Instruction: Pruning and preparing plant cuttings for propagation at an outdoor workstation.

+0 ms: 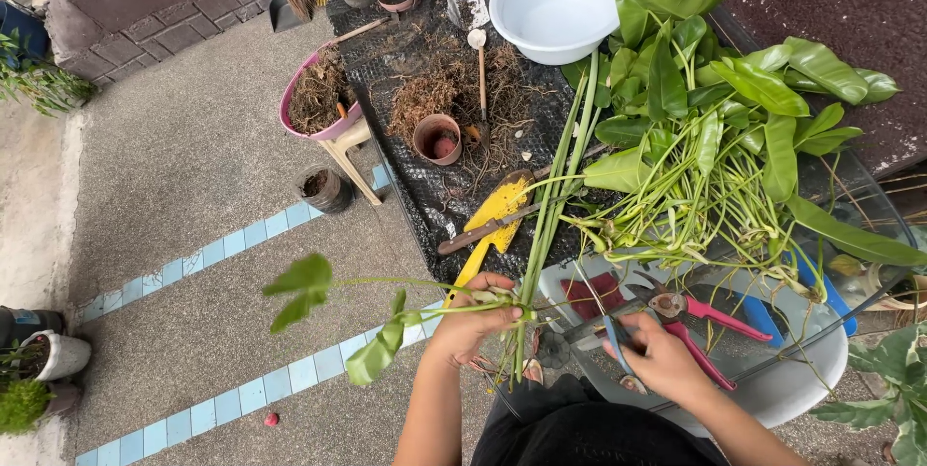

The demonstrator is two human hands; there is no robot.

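Over the paving, left hand closed around one leafy cutting, right hand gripping one blue-handled scissors.

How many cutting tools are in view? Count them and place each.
3. A brown-handled knife lies across the yellow trowel; pink-handled shears lie by the right hand; blue-handled snips are in that hand. Leaves may hide more.

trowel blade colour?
Yellow; the trowel shows best in the head view, on black mesh.
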